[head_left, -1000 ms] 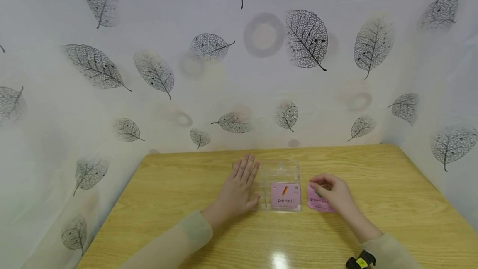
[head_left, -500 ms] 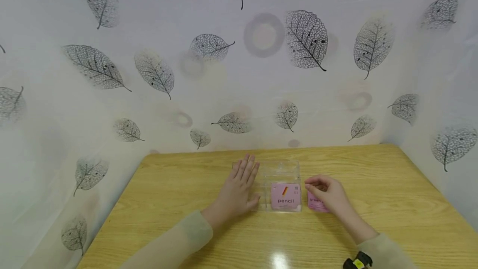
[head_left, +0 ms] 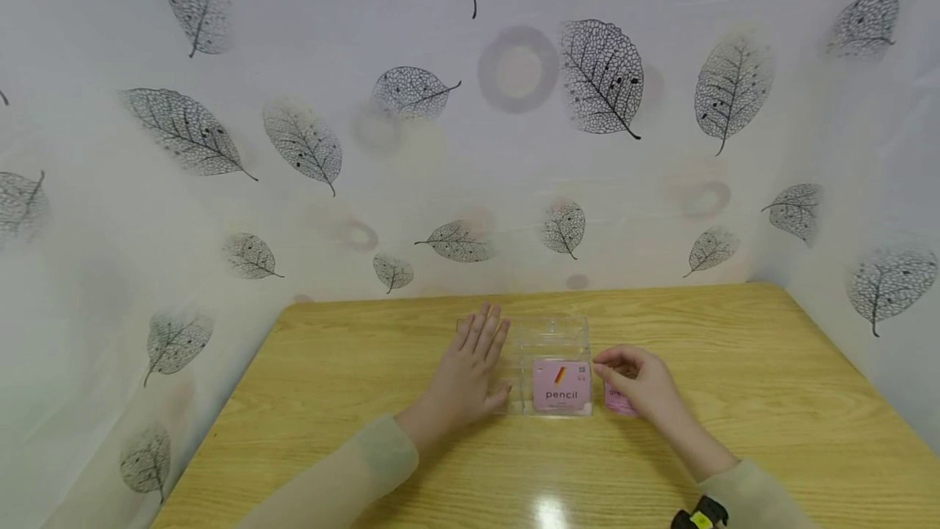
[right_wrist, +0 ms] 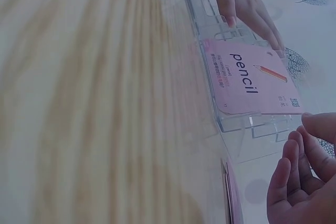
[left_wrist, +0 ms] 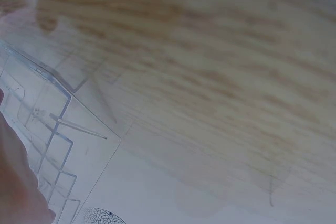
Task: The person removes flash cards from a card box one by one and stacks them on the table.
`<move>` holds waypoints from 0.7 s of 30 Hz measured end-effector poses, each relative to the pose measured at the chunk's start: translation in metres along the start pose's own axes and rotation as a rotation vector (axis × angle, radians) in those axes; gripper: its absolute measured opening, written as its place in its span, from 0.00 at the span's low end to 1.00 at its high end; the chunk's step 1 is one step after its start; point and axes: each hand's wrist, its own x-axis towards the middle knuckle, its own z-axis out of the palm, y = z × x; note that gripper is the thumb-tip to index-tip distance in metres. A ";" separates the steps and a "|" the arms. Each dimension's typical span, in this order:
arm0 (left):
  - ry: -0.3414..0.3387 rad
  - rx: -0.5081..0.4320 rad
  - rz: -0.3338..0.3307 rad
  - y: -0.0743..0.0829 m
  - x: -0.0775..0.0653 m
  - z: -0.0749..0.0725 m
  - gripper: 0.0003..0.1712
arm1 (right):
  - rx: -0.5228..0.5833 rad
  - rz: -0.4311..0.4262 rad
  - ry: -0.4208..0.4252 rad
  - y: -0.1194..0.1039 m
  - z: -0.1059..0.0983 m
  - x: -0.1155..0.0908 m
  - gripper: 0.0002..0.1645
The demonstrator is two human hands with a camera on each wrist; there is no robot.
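A clear plastic box (head_left: 552, 341) with compartments lies on the wooden table. Its near right compartment holds a pink card printed "pencil" (head_left: 561, 386). My left hand (head_left: 470, 374) rests over the left part of the box, fingers straight, thumb out to the right. At the box's right edge hovers my right hand (head_left: 642, 382), fingers loosely bent and thumb tip near the index fingertip. Nothing shows between those fingers in the right wrist view. Below this hand, a second pink card (head_left: 617, 400) lies on the table, mostly covered; its edge (right_wrist: 230, 195) shows in the right wrist view.
The wooden table (head_left: 330, 366) meets a pale leaf-patterned sheet (head_left: 470, 162) at the back and sides. A dark band with a yellow patch (head_left: 701, 517) is by the right sleeve.
My right hand has moved left, off the middle of the green pepper card and up to the box's edge, covering more of the card's print. My left hand and the box have stayed put.
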 end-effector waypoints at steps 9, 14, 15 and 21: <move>-0.003 -0.013 -0.003 0.000 0.000 0.000 0.57 | 0.015 0.000 0.000 0.000 0.003 0.000 0.08; 0.002 -0.017 -0.001 0.000 0.000 0.001 0.56 | 0.023 0.005 -0.012 -0.002 0.004 -0.001 0.09; 0.003 -0.017 -0.001 0.000 0.000 0.001 0.56 | 0.022 0.007 -0.016 -0.003 0.004 -0.001 0.09; 0.012 -0.018 0.000 0.000 0.000 0.001 0.56 | 0.026 0.026 -0.036 -0.004 0.005 -0.001 0.09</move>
